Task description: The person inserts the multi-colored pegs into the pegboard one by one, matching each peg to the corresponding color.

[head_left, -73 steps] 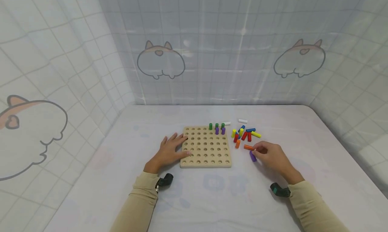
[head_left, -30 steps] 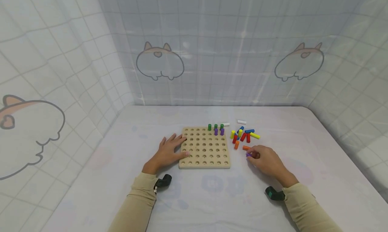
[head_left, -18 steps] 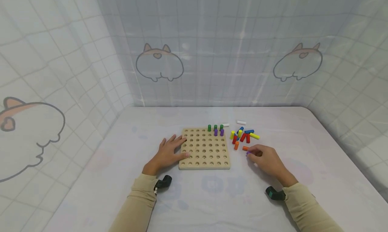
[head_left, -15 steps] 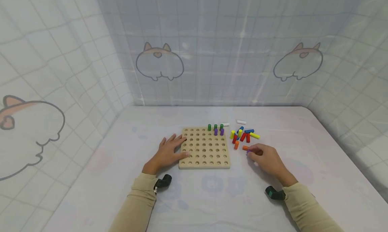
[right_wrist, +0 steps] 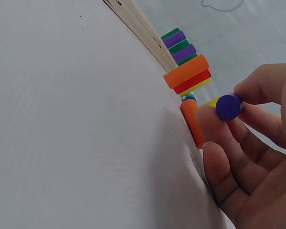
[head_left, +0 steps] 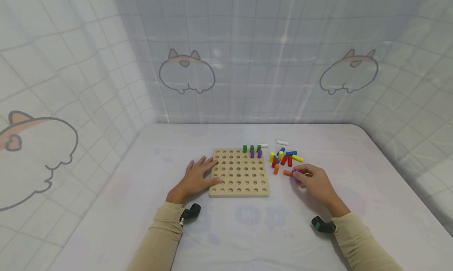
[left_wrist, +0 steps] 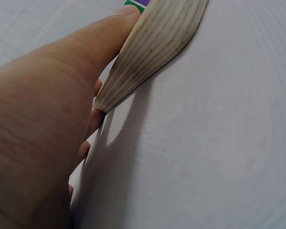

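Note:
A square wooden pegboard (head_left: pixel 242 172) lies on the table, with rows of round holes. My left hand (head_left: pixel 198 177) rests on its left edge, fingers straight and spread, the thumb (left_wrist: pixel 105 36) over the top face. Three green pegs (head_left: pixel 245 148) stand at its far right, with two purple pegs (head_left: pixel 252 154) in front of them. My right hand (head_left: pixel 318 186) pinches another purple peg (right_wrist: pixel 229 107) between thumb and fingertips, to the right of the board. Close to those fingers an orange peg (head_left: pixel 287 173) lies on its side; a second orange peg (head_left: pixel 276 169) stands upright.
Right of the board lie loose red pegs (head_left: pixel 290 161), yellow pegs (head_left: pixel 298 158) and blue pegs (head_left: pixel 291 153), some upright. Two white pegs (head_left: pixel 282 142) lie farther back. The white-covered table (head_left: pixel 240 239) is enclosed by patterned curtains (head_left: pixel 247 66).
My right hand has picked up the purple peg that lay on the table. Over the last half second the hand shifted slightly right with the peg, showing more of it. My left hand stays on the board.

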